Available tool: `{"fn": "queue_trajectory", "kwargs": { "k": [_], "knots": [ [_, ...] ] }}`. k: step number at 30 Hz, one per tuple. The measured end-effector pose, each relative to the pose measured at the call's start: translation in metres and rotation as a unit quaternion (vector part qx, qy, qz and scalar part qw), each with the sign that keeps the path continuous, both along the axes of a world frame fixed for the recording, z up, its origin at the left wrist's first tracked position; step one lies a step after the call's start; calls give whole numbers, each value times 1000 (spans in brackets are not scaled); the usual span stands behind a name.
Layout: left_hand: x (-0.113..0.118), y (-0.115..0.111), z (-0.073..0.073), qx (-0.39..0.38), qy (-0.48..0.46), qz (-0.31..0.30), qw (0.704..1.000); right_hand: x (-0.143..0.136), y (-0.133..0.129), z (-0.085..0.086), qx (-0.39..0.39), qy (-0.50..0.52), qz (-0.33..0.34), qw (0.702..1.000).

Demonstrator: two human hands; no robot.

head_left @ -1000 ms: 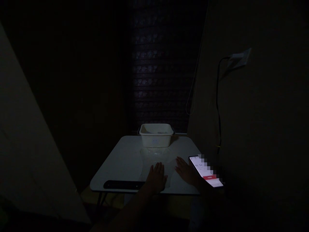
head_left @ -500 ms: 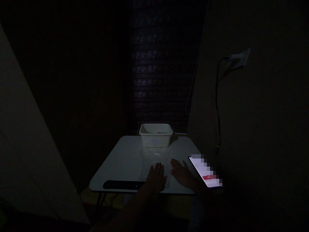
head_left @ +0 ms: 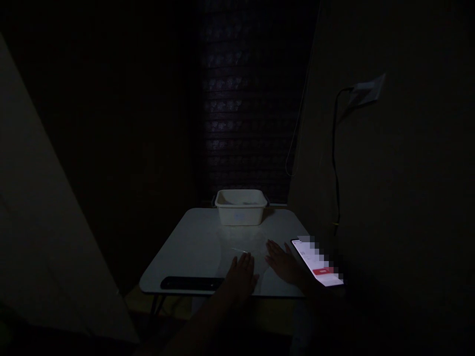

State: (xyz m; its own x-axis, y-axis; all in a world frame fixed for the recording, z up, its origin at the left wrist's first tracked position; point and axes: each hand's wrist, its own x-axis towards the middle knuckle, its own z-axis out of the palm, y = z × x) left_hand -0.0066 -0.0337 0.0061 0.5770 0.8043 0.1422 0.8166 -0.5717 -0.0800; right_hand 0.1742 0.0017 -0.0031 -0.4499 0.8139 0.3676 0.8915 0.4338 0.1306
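A clear plastic sheet or bag lies flat on the white table; the dim light hides its exact kind. My left hand rests palm down on its near part, fingers stretched forward. My right hand lies flat with fingers spread at the sheet's right edge. Neither hand grips anything. Behind the sheet stands a white plastic tub with dark handles. Something pale lies inside the tub, too dim to name.
A long black strip lies along the table's front edge, left of my left forearm. A lit phone sits at the right edge. A cable hangs from a wall socket, and a dark blind covers the back.
My right hand has slid slightly right and away from my left hand. My left hand has shifted a little to the right. The sheet's shiny creases look different.
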Motion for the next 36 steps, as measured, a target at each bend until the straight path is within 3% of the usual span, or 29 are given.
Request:
{"fn": "queue_trajectory", "kwargs": {
  "k": [7,14,19,23,29,36],
  "knots": [
    [-7,-15,5,-11,4,-23,1000,-35,-9,15,-38,-7,54,998],
    [-12,-25,9,-48,-11,-31,998,-26,12,3,-29,-5,-18,999],
    [-10,-23,21,-47,-38,-33,998,-17,25,1,-21,0,-71,997],
    [-9,-16,29,-41,-37,-2,998,-17,24,2,-33,10,-74,997],
    [-14,-8,27,-37,-5,44,998,-12,17,-2,-42,4,-52,998],
    [-17,0,25,-20,11,92,995,-1,16,-5,-23,19,-139,990]
  ]
}}
